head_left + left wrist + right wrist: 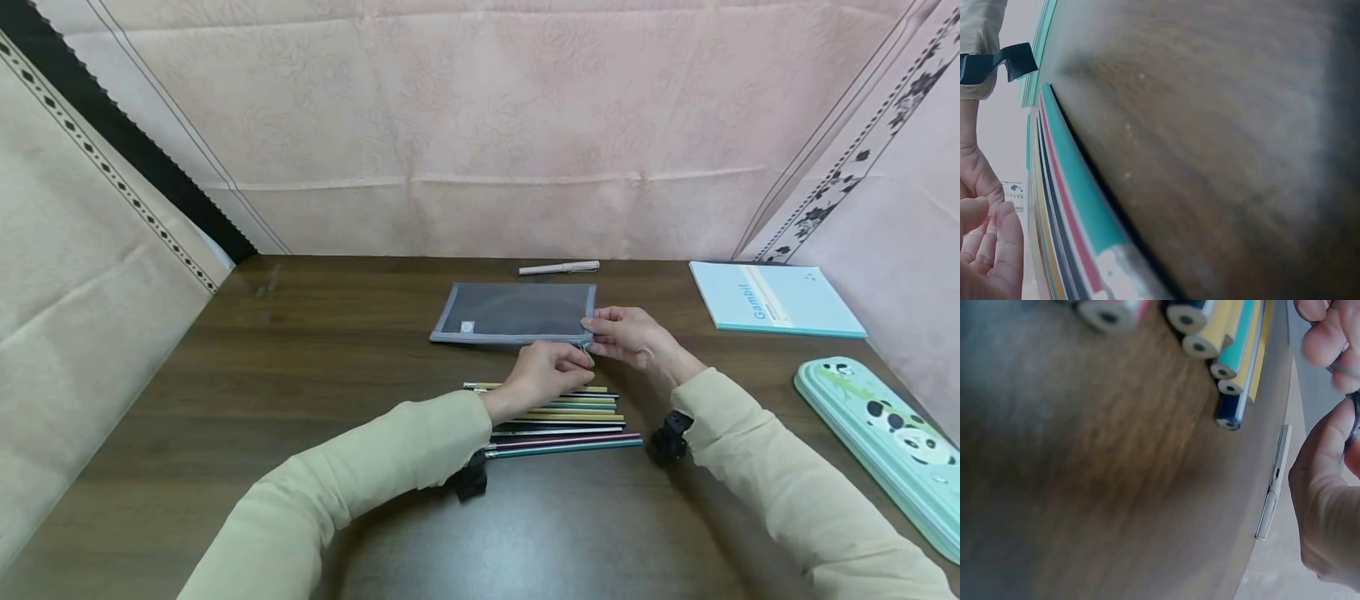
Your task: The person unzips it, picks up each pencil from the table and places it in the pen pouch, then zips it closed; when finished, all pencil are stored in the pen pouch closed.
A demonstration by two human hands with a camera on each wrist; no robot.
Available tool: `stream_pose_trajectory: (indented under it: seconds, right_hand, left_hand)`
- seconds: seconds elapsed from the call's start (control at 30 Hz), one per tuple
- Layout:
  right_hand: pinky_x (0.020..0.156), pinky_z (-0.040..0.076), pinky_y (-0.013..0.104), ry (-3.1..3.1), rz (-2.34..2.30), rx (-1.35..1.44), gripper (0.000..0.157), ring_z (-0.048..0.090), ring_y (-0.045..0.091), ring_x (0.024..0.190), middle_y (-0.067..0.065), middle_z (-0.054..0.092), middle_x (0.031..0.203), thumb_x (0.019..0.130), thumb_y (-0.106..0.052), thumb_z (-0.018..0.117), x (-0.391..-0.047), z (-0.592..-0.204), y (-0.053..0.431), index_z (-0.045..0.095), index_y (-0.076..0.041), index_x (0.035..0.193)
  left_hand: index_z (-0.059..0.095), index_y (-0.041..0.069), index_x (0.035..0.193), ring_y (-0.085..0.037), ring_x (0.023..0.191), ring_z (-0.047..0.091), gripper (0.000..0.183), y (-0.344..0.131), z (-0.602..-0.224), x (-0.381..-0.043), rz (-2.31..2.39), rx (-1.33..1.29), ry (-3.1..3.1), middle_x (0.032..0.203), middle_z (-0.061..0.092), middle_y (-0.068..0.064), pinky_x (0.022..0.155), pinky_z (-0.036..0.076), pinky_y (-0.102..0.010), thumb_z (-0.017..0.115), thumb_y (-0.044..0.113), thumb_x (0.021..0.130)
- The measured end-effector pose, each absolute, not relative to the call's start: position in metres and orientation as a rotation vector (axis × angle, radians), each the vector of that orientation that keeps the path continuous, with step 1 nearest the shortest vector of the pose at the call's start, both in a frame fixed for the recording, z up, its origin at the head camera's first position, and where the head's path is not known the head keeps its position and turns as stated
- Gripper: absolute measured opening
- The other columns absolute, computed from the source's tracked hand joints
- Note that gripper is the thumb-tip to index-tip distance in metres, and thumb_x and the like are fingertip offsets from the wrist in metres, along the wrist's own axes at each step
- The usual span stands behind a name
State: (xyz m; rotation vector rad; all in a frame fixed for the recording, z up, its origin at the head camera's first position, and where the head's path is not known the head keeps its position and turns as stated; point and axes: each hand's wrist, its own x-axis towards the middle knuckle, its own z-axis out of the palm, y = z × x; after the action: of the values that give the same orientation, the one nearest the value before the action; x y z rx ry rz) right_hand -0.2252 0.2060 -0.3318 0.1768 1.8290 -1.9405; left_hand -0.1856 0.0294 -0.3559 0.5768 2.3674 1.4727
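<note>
Stretched out near mid-frame, the right hand [633, 337] pinches a flat grey pouch [517, 312]; the left hand [546, 373] grips its zipper pull [586, 351].

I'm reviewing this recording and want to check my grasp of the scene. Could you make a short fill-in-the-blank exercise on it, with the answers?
1. In the head view, the right hand holds the gray pouch at its ____ side.
2. In that view, the pencils lie to the ____ of the mint-green case.
3. The animal pictured on that case is a ____.
4. The word printed on the light-blue notebook is ____.

Missing words: right; left; panda; Gambit.
</note>
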Motion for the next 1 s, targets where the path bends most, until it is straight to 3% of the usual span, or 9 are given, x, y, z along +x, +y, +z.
stream_pose_trajectory:
  seconds: [0.2, 0.53, 0.8, 1.0]
  right_hand:
    - [0.066, 0.053, 0.017, 1.879, -1.921, 0.183, 0.012, 0.061, 0.005, 0.068, -0.003, 0.062, 0.075, 0.096, -0.007, 0.051, -0.223, -0.333, 0.206, 0.045, -0.001, 0.105]
    - [0.065, 0.053, 0.017, 2.013, -1.843, 0.212, 0.016, 0.059, 0.005, 0.066, -0.004, 0.059, 0.077, 0.096, -0.01, 0.052, -0.221, -0.333, 0.208, 0.047, -0.002, 0.109]
    - [0.066, 0.053, 0.017, 2.023, -1.824, 0.245, 0.018, 0.058, 0.005, 0.067, -0.004, 0.059, 0.08, 0.097, -0.01, 0.052, -0.22, -0.331, 0.213, 0.046, -0.002, 0.112]
    - [0.067, 0.053, 0.017, 2.015, -1.832, 0.228, 0.017, 0.058, 0.004, 0.068, -0.005, 0.059, 0.081, 0.096, -0.01, 0.052, -0.221, -0.333, 0.218, 0.046, -0.003, 0.11]
  left_hand:
    - [0.072, 0.012, 0.088, -0.004, 0.063, 0.057, 0.011, 0.025, -0.356, -0.187, 1.446, 0.593, 2.483, 0.079, 0.068, 0.003, 0.055, 0.045, -0.017, 0.067, 0.022, 0.088]
    - [0.072, 0.009, 0.091, -0.01, 0.066, 0.066, 0.01, 0.012, -0.349, -0.199, 1.413, 0.553, 2.534, 0.079, 0.07, -0.001, 0.055, 0.052, -0.02, 0.066, 0.017, 0.089]
    - [0.073, 0.008, 0.091, -0.015, 0.069, 0.069, 0.009, -0.006, -0.345, -0.209, 1.391, 0.541, 2.588, 0.081, 0.071, -0.002, 0.057, 0.051, -0.02, 0.067, 0.014, 0.088]
    - [0.073, 0.008, 0.09, -0.011, 0.067, 0.068, 0.009, -0.023, -0.345, -0.213, 1.377, 0.5, 2.631, 0.081, 0.071, -0.002, 0.058, 0.052, -0.021, 0.067, 0.014, 0.088]
